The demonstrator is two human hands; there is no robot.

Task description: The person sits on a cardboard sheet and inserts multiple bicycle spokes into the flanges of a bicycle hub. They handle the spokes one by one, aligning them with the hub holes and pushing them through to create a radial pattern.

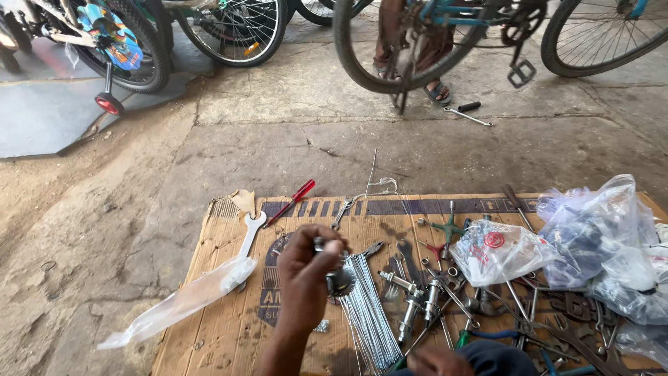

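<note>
Steel wheel hub pinched in left hand, fingers curled round its axle, held above cardboard sheet. Bundle of silver spokes fanned out at five o'clock from hub. Right hand barely showing at bottom edge, grip impossible to tell. White spanner at ten o'clock, red screwdriver at eleven.

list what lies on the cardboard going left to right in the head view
clear plastic sleeve → flat silver wrench → red-handled screwdriver → left hand holding a metal hub → bundle of spokes → axles → plastic bags
</note>
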